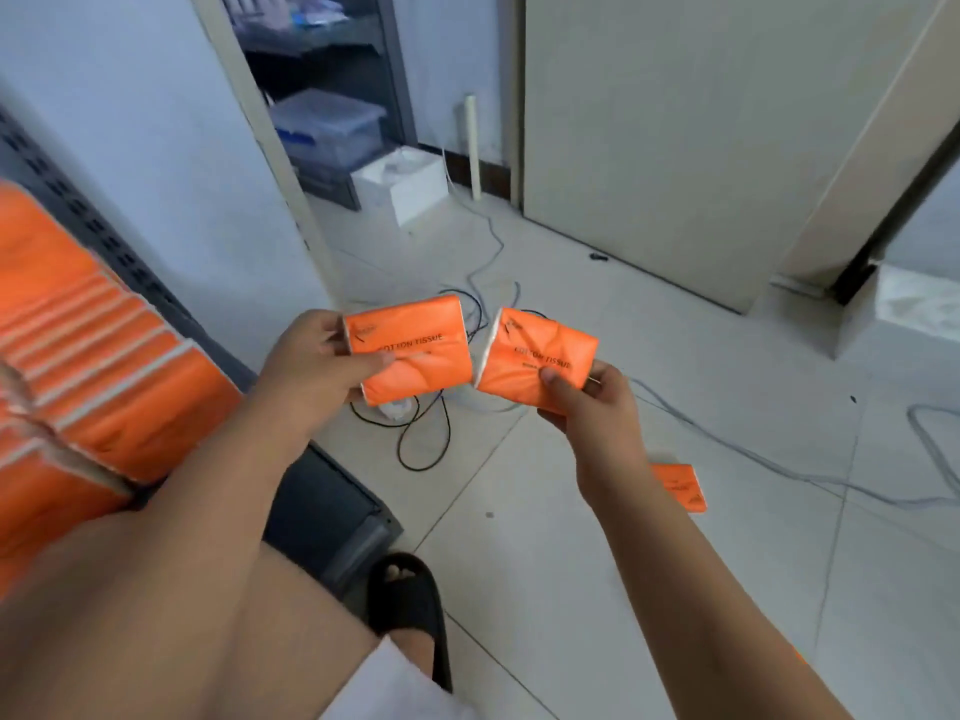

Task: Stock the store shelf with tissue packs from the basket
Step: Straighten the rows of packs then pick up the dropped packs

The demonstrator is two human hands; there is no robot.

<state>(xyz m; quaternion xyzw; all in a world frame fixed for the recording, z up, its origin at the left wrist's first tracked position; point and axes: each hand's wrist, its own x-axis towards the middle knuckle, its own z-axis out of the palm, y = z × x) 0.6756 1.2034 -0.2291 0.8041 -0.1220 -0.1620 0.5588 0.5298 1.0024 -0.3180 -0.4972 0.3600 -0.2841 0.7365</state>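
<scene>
Your fingers (553, 381) pinch a tissue pack apiece: left hand (311, 368) grips the left pack (410, 340), right hand (597, 407) the right pack (540, 350), side by side above the floor (571, 537), likely readied for the shelf (322, 501).

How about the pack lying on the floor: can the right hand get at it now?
Probably not yet: the right hand has its grip on a tissue pack, and the floor pack lies below it. Nothing covers that pack, so a freed hand likely could.
</scene>
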